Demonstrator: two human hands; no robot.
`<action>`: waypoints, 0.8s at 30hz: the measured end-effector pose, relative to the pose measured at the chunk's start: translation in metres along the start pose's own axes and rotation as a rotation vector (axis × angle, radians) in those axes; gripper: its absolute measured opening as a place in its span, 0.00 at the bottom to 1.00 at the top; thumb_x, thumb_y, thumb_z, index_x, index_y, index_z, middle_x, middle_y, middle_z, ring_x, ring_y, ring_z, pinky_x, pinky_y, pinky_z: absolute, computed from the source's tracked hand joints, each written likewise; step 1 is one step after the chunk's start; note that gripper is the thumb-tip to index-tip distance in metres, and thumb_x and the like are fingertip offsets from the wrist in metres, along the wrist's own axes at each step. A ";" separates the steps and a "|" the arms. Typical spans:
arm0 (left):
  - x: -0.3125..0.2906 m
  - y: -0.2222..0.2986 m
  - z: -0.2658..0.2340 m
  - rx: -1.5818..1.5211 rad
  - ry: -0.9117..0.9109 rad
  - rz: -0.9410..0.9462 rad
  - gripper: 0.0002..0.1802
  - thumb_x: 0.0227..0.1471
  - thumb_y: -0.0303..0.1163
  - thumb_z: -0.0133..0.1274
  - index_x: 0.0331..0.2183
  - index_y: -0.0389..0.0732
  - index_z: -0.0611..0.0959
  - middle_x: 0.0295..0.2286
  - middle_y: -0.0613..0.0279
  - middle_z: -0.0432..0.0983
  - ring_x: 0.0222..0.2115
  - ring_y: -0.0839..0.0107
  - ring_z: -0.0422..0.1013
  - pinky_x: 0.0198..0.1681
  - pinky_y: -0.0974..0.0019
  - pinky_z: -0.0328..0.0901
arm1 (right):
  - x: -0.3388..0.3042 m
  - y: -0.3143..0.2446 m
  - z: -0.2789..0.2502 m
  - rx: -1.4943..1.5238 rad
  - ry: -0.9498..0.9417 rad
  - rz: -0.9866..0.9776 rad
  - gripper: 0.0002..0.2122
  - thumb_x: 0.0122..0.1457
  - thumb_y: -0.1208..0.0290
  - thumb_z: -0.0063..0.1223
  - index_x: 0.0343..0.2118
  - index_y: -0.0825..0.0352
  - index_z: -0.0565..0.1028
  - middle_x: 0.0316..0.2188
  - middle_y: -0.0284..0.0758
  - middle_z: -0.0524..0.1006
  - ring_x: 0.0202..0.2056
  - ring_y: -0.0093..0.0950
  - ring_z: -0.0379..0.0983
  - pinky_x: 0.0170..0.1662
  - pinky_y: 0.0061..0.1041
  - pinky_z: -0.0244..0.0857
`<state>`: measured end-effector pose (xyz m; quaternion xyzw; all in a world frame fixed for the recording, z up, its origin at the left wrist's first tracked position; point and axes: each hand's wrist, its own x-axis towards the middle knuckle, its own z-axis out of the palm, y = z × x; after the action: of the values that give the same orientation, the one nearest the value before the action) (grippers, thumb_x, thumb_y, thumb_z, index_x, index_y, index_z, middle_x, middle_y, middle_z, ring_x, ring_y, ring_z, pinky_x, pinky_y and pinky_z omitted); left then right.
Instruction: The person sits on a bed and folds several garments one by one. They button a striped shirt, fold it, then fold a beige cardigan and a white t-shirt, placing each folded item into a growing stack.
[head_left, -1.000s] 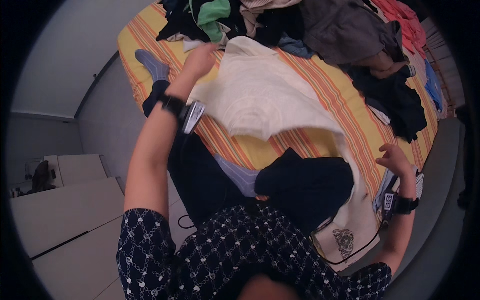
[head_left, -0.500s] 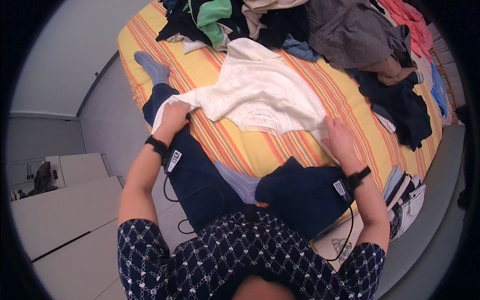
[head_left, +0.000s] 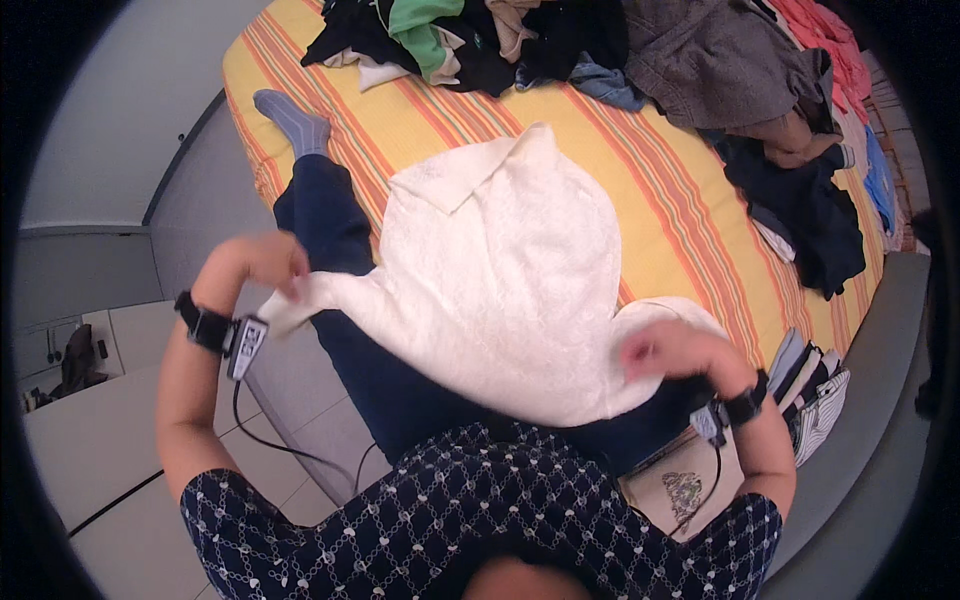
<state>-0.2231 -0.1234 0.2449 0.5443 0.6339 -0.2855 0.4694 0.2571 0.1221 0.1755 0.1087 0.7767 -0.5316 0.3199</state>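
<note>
A white textured knit top (head_left: 500, 270) lies spread over my lap and the near part of the bed, one corner of its far edge folded over. My left hand (head_left: 270, 262), somewhat blurred, is closed on the end of its left sleeve, pulling it out to the side past my knee. At the other side my right hand (head_left: 672, 352) is smeared by motion, its fingers curled together against the white cloth beside the right sleeve. Both wrists carry black straps with small devices and cables.
The bed has a yellow and orange striped cover (head_left: 680, 215). Heaped clothes (head_left: 470, 45) lie at its far side, with a grey garment (head_left: 710, 70) and a dark one (head_left: 800, 215) to the right. Folded clothes (head_left: 815, 395) stand at the near right. My socked foot (head_left: 295, 120) rests at the left edge.
The white top has come nearer, onto my lap, and its far edge now lies folded over. My left hand moved left and nearer with the sleeve; my right hand came nearer.
</note>
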 end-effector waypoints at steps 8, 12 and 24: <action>0.137 0.052 -0.026 0.000 0.662 -0.142 0.48 0.29 0.44 0.66 0.52 0.38 0.64 0.46 0.47 0.68 0.45 0.55 0.69 0.46 0.60 0.64 | 0.140 0.054 -0.101 0.215 1.025 0.394 0.17 0.51 0.58 0.55 0.30 0.71 0.74 0.22 0.36 0.75 0.26 0.27 0.72 0.31 0.24 0.65; 0.180 0.065 -0.006 0.044 0.769 -0.169 0.23 0.39 0.39 0.59 0.37 0.37 0.74 0.34 0.51 0.75 0.35 0.54 0.72 0.37 0.54 0.66 | 0.185 0.042 -0.091 -0.037 0.975 0.213 0.22 0.50 0.56 0.56 0.36 0.74 0.75 0.28 0.42 0.77 0.31 0.32 0.74 0.35 0.29 0.66; 0.157 0.021 -0.192 -1.241 1.109 0.084 0.10 0.53 0.35 0.47 0.29 0.38 0.76 0.19 0.66 0.70 0.12 0.75 0.66 0.14 0.73 0.61 | 0.065 0.085 -0.247 0.572 1.412 0.005 0.11 0.54 0.66 0.54 0.35 0.69 0.76 0.27 0.29 0.77 0.26 0.19 0.69 0.30 0.19 0.62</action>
<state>-0.2523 0.1159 0.1820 0.2716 0.7947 0.4427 0.3141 0.1563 0.3671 0.1278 0.5032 0.6287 -0.5156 -0.2926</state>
